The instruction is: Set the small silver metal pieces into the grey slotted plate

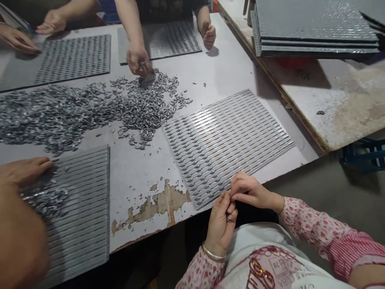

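My left hand (220, 224), with a bangle at the wrist, is curled just off the table's near edge. A small dark metal piece (227, 218) shows between its fingers. My right hand (251, 192) pinches at the left hand's fingertips; what it grips is hidden. Just beyond both hands lies a grooved grey tray (228, 140), its near rows filled with leaf-shaped metal pieces. A wide heap of loose metal pieces (90, 112) spreads across the table to the left.
A co-worker's bare arm and hand (24, 170) rest on another grooved tray (81, 208) at the left. Other people's hands (138, 60) work at far trays (75, 56). Stacked trays (315, 36) sit on a second table (331, 104). The tabletop paint is chipped (159, 204).
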Tool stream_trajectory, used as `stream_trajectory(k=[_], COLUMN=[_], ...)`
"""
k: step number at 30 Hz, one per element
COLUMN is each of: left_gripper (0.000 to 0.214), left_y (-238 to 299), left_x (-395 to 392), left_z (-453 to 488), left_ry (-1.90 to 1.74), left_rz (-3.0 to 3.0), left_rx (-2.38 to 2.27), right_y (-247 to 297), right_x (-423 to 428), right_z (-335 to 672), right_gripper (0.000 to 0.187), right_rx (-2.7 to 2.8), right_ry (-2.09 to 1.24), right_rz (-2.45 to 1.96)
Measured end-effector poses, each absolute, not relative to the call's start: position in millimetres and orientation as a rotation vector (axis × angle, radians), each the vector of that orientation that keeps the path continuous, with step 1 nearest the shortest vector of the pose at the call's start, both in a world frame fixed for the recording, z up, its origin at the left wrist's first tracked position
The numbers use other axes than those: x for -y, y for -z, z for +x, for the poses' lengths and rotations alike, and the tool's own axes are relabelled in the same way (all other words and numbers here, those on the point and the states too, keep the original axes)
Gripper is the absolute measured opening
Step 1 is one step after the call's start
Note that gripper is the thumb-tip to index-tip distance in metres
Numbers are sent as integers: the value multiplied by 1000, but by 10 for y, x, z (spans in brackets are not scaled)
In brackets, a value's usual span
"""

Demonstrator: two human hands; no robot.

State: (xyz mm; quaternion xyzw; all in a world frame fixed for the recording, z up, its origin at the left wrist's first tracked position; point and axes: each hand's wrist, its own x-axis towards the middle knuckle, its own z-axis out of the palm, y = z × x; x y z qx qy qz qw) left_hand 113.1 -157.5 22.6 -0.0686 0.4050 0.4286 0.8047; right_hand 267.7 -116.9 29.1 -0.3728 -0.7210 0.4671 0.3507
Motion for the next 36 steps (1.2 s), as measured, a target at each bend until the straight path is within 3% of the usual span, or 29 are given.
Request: stream_trajectory(k=[3, 9, 14, 19, 22, 29, 32, 36], left_gripper=[25, 29, 28, 22, 24, 23, 21, 27], left_y=[-238, -275, -259, -215, -216, -237, -273, -328], left_x=[1572, 1597, 1620, 1639, 1628, 1583, 1558, 1538], left_z=[1138, 1132, 1114, 1102, 1103, 1127, 1129, 1094], left_ry=[-899, -879, -875, -876, -890, -907, -922, -874], left_rz=[-127, -82, -112, -138, -131, -146, -141, -143], left_rx=[-905, -936, -914, -891, -895, -902, -893, -855], right_y=[-259, -215, -161, -153, -192, -402, -399, -277], right_x=[1106, 873, 839, 834, 821, 864, 853, 780], right_z=[2728, 2778, 2689, 2647, 2673, 2746, 2740, 2725], right_gripper=[20, 18, 7, 11, 13, 20, 29, 34], right_rx=[1704, 2121, 2266, 2383, 2310, 2131, 2088, 2040], right_ry=[-1300, -934, -783, -653, -725, -1310, -1249, -923], right_rz=[-1123, -1223, -1282, -1340, -1313, -831, -941, -1224])
